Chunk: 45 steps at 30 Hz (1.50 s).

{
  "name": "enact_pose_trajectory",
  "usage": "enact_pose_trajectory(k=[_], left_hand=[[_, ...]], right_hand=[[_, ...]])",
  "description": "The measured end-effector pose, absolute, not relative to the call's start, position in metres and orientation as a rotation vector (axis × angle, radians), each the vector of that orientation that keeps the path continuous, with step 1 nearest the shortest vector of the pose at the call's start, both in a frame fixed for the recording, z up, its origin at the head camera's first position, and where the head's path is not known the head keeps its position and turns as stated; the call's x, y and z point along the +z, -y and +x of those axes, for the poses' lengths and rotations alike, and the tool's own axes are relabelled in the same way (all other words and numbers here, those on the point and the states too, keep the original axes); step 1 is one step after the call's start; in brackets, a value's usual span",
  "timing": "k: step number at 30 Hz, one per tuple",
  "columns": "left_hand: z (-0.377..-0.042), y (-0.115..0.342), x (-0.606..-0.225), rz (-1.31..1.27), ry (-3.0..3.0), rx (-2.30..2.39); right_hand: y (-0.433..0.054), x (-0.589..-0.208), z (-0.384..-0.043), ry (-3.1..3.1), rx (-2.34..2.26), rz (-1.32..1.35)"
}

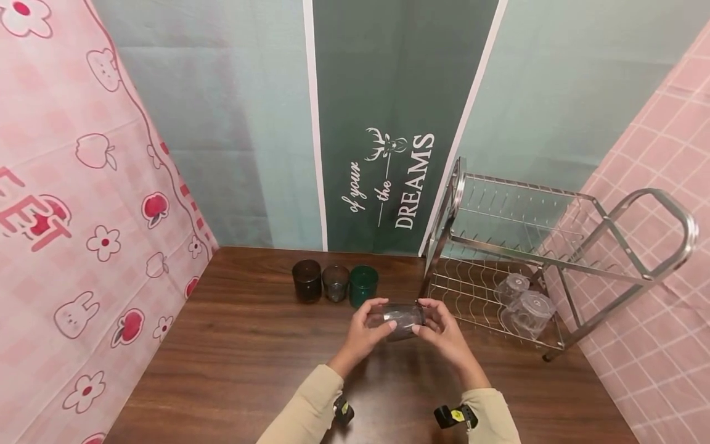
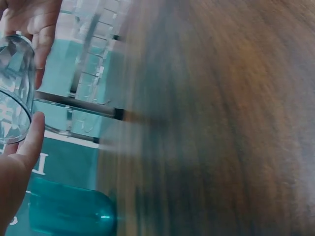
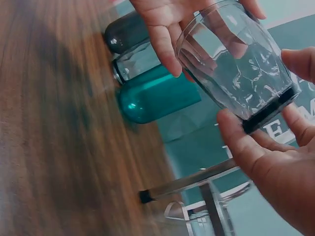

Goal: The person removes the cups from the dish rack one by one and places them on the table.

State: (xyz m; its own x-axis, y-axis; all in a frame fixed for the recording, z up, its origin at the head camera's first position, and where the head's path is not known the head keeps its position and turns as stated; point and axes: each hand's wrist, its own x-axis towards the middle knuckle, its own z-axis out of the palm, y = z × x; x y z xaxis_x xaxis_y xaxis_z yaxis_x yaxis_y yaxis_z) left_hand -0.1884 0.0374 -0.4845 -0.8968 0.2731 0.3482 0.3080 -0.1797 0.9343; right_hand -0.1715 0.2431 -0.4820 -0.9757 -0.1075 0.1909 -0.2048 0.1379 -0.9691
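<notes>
Both hands hold a clear, faceted drinking glass on its side above the wooden table. My left hand grips the rim end, thumb along the near side. My right hand holds the thick, dark-looking base end between thumb and fingers. In the right wrist view the glass shows nothing inside, and fingers show through its wall. Just beyond the hands stand three glasses in a row: a dark one, a clear greyish one and a green one.
On the right stands a two-tier metal dish rack. Two clear glasses sit upside down on its lower tier. Behind the wooden table hangs a green curtain with lettering; pink patterned cloths hang at both sides.
</notes>
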Motion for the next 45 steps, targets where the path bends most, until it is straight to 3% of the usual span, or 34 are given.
enact_pose_trajectory(k=[11,25,36,45], left_hand=[[-0.195,-0.024,-0.476,-0.653,1.977,-2.254],[-0.197,0.015,-0.465,-0.398,2.266,-1.986],[-0.219,0.038,-0.501,-0.25,2.258,-1.937],[-0.221,0.056,-0.507,-0.243,2.301,-1.786]], right_hand=[[-0.248,-0.475,-0.176,2.381,1.884,0.434],[-0.261,-0.471,-0.176,2.752,0.941,0.493],[-0.282,-0.465,-0.172,2.853,0.843,0.444],[-0.302,-0.451,-0.17,2.865,0.775,0.377]])
